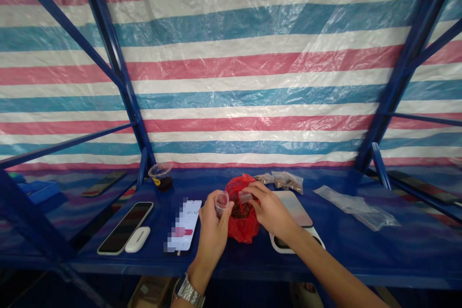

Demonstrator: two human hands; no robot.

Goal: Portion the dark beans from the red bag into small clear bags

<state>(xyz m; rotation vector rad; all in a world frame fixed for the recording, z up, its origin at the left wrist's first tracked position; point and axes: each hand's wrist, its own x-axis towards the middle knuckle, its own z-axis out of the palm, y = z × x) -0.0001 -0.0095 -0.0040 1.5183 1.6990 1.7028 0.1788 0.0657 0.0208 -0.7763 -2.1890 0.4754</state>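
Observation:
A red plastic bag (pixel 245 230) stands open on the blue shelf, with small reddish-brown pieces (pixel 241 210) inside; they are too small to name. My left hand (pixel 212 219), wearing a metal watch at the wrist, grips a small clear plastic cup (pixel 221 200) at the bag's left side. From the right, my right hand (pixel 266 202) reaches over the bag and grips another small clear cup (pixel 245 197), tilted on its side above the pieces. Right of the bag is a white digital scale (pixel 294 209), partly covered by my right forearm.
Small filled zip bags (pixel 288 181) lie behind the scale, flat clear bags (pixel 357 207) to the right. Leftward are a lit phone (pixel 186 226), a white earphone case (pixel 137 239), a dark-screened phone (pixel 126 227) and a lidded drink cup (pixel 161 176). Blue metal posts (pixel 124 77) flank the shelf.

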